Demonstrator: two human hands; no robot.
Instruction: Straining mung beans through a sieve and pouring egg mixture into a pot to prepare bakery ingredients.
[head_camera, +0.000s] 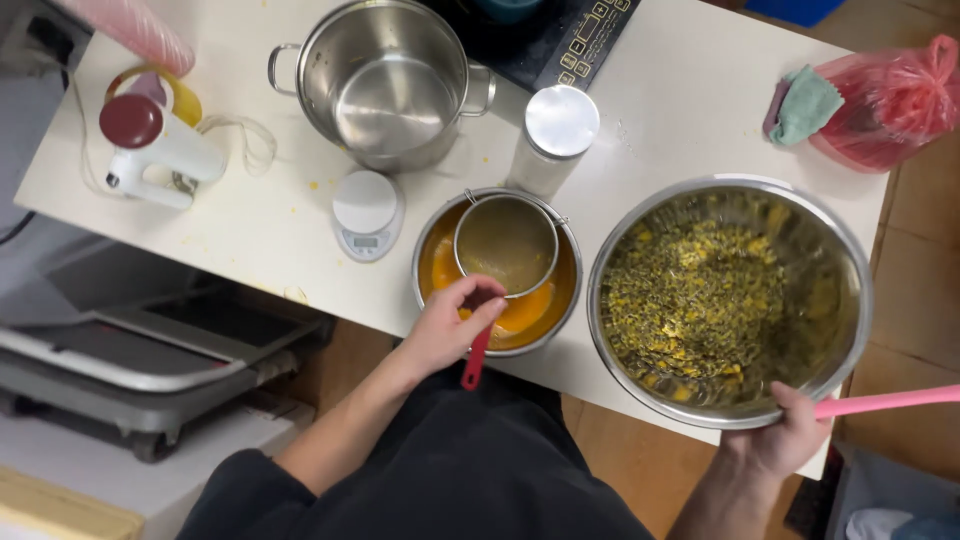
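My left hand (450, 325) grips the red handle (476, 360) of a round metal strainer (506, 245). The strainer rests over a small steel bowl (432, 243) holding orange liquid. To the right stands a large steel bowl (846, 260) filled with yellow pulp and dark seeds. At that bowl's near rim my right hand (790, 440) holds a pink utensil handle (890, 401), which points off to the right; the fingers touch the rim.
Behind the bowls on the white table (250, 220) stand a steel pot (385, 80), a small white scale (367, 212), a lidded jar (553, 137) and a white hand mixer (155, 145). A red plastic bag (885, 100) and green cloth (806, 105) lie far right. A cart (150, 350) sits left below.
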